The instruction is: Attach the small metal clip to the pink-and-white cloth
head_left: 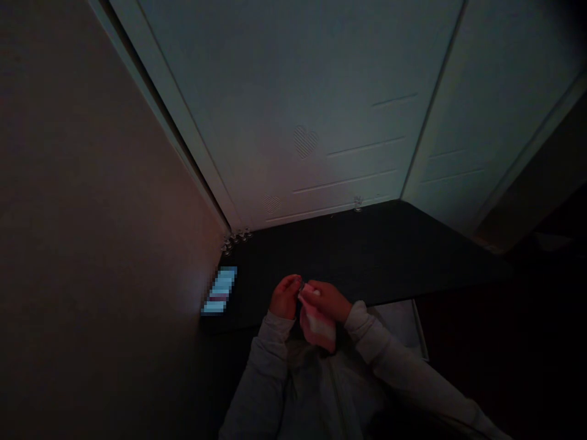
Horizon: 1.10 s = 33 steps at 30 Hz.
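Close to my body, over the front edge of the dark tabletop point(367, 256), my two hands meet. A pink and white cloth point(318, 327) hangs from my right hand point(331, 300), whose fingers are closed on its upper end. My left hand point(284, 298) is closed in a pinch beside it, fingertips almost touching those of the right. A small, dark, shiny bit shows between the fingertips, too dim to name. Several small clear, glass-like figures point(236, 238) stand at the table's back left corner. Another clear figure point(358, 204) stands alone near the back edge.
A lit screen point(220, 291), blurred into blocks, lies at the table's left end against the wall point(114, 244). Behind the table rises a white panel point(298, 79) with grooves and hearts. Below the front edge, a pale box-like thing point(398, 324) shows. The room is dim.
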Available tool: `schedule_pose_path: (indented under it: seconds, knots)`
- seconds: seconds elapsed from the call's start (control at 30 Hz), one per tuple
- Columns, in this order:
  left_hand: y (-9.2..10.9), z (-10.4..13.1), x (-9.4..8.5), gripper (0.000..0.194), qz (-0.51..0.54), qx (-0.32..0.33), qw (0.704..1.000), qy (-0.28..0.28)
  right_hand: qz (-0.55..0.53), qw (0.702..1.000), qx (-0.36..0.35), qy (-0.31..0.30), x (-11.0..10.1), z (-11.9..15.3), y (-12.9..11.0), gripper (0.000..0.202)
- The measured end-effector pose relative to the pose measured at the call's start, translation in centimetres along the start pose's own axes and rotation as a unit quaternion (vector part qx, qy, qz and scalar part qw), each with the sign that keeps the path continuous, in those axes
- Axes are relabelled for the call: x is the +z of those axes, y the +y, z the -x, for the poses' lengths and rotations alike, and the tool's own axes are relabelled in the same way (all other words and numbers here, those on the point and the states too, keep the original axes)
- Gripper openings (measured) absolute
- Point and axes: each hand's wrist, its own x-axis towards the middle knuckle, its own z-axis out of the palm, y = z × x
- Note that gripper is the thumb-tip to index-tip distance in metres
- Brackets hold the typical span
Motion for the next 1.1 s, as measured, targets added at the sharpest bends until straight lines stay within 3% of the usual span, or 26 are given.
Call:
schedule_pose_path:
  seconds: [0.6,1.1]
  knots:
    - [-0.1,-0.4,-0.6,0.021,0.046,0.020,0.999,-0.008,0.035,0.998,-0.033,0.026,0.4,0.2,-0.3,0.018]
    - [-0.2,-0.5,-0.7,0.017,0.052,0.032,0.998,0.023,0.057,0.998,-0.033,-0.018,-0.2,0.4,-0.6,0.029]
